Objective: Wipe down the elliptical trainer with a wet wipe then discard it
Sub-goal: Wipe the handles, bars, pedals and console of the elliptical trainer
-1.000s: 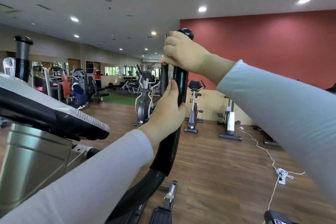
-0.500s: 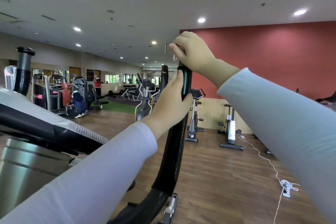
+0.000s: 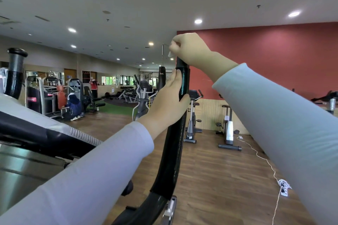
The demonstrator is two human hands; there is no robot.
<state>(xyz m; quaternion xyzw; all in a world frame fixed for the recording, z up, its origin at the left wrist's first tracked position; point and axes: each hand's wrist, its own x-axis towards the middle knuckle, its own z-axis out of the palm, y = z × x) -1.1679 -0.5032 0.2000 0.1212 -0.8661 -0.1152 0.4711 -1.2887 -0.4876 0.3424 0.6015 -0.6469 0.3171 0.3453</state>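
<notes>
The elliptical trainer's right handlebar (image 3: 171,155) is a tall black padded bar rising through the middle of the view. My left hand (image 3: 167,103) grips it just below the top. My right hand (image 3: 190,49) sits closed over the bar's top end, hiding the cap. A scrap of the white wet wipe (image 3: 170,54) pokes out under its fingers. The trainer's console (image 3: 36,133) and silver column fill the lower left, with the left handlebar (image 3: 15,73) standing at the far left.
A wooden gym floor spreads beyond the bar. Two exercise bikes (image 3: 228,129) stand by the red wall, and a white power cord (image 3: 274,175) trails across the floor at right. Weight machines and people (image 3: 74,104) are at the far left.
My right hand slid from the side of the bar's upper end up onto its top, covering the cap. My left hand moved a little higher on the bar. The view tilted upward.
</notes>
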